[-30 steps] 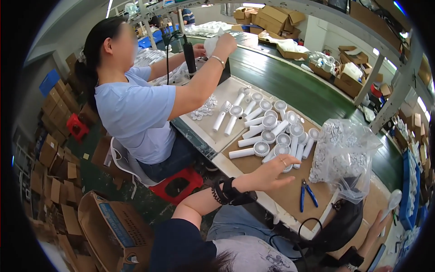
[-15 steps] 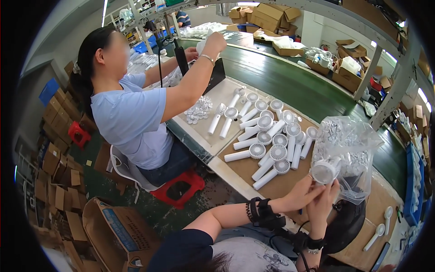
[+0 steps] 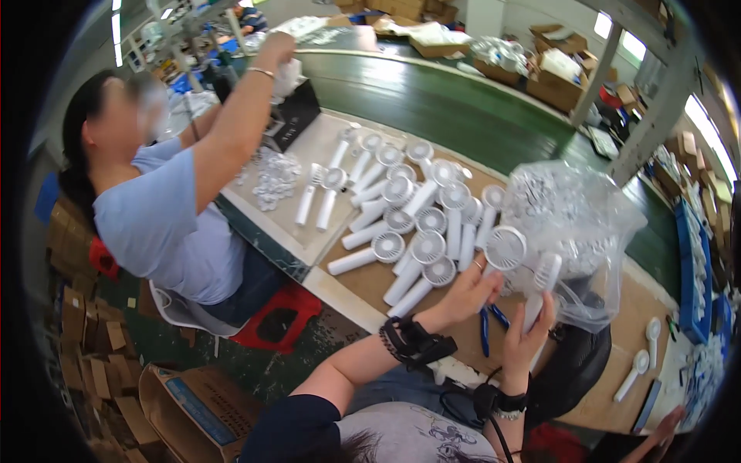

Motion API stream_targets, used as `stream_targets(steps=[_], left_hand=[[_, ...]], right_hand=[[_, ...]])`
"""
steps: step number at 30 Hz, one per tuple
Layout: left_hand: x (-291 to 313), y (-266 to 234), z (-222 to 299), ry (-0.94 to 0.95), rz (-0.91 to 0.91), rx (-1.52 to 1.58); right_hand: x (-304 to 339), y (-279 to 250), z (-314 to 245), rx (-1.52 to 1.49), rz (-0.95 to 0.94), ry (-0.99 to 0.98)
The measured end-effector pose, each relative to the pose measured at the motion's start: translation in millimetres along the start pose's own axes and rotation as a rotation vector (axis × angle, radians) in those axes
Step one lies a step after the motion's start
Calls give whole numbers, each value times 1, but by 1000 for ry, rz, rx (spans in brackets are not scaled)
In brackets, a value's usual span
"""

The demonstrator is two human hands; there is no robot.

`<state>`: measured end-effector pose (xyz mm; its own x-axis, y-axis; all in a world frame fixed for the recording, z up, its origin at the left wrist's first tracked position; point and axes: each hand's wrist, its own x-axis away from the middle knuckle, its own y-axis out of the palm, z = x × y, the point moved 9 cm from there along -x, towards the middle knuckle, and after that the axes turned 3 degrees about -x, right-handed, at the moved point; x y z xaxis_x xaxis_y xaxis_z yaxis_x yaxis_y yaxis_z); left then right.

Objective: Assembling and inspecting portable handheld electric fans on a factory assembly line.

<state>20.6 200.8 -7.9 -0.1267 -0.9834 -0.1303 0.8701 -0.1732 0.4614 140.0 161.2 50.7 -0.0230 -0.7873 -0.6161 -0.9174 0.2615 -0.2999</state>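
Currently the left grip (image 3: 463, 295) is clamped on a white handheld fan (image 3: 505, 248), and the right grip (image 3: 529, 333) wraps a second fan (image 3: 545, 278), near the first at 4 o'clock. Outward from both, more fans (image 3: 430, 222) crowd the worktop (image 3: 598, 405) at 10 o'clock, a clear bag (image 3: 571, 189) at 1.

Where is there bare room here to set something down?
Brown board lies bare between the black object and two white fans at right; the green belt beyond looks open. Crowded: the fan pile, plastic bag, and where left hand and right hand each hold a fan.
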Motion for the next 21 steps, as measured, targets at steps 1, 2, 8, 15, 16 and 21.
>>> stream_targets(steps=[1,2,8,15,16,21], left_hand=[[-1,-5,1,-12,16,13],[-2,-8,3,-31,29,27],[1,-1,11,-26,-51,16],[4,3,5,-25,-104,40],[5,2,5,-23,-98,22],[6,1,2,-27,-108,-18]], right_hand=[[2,-5,5,-34,81,36],[2,-7,10,5,85,66],[7,9,48,-292,-117,487],[13,12,55,-500,-115,469],[13,10,54,-487,-104,474],[14,14,52,-680,-140,532]])
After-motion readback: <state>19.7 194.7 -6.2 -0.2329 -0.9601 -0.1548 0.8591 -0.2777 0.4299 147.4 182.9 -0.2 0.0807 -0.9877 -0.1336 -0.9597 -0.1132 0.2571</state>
